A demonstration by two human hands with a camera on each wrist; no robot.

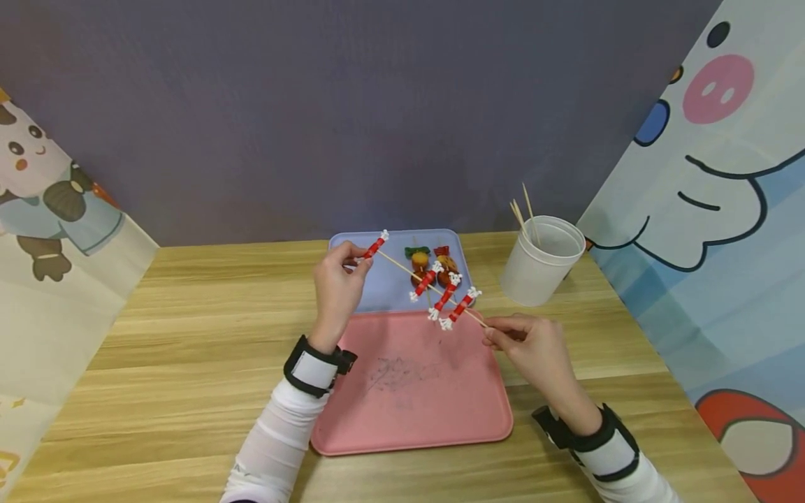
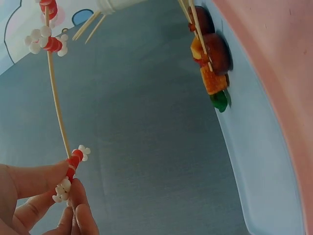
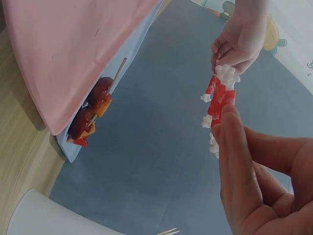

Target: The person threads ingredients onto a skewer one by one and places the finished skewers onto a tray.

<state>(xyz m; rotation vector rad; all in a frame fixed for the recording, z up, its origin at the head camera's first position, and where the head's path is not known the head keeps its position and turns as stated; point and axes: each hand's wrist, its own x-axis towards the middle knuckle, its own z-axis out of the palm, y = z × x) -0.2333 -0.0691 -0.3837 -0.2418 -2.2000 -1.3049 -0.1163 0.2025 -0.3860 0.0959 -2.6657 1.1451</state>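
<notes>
Over the trays, my left hand [image 1: 339, 286] pinches a small red piece with white frilled ends [image 1: 376, 246], a toy sausage by its look, between thumb and fingers. In the left wrist view, this piece [image 2: 73, 164] sits right at the tip of a thin wooden skewer [image 2: 56, 98]. My right hand [image 1: 534, 349] pinches the skewer's other end. Three more such red pieces [image 1: 444, 297] are threaded crosswise on the skewer close to the right fingers. In the right wrist view they line up one behind another, partly covering the skewer.
A pink tray [image 1: 409, 412] lies in front, its far edge overlapping a blue tray [image 1: 377, 297]. Two toy food skewers [image 1: 419, 260] rest on the blue tray. At the right stands a white cup [image 1: 534, 276] with several bare wooden skewers [image 1: 527, 202]. A grey panel [image 1: 314, 126] rises behind the table.
</notes>
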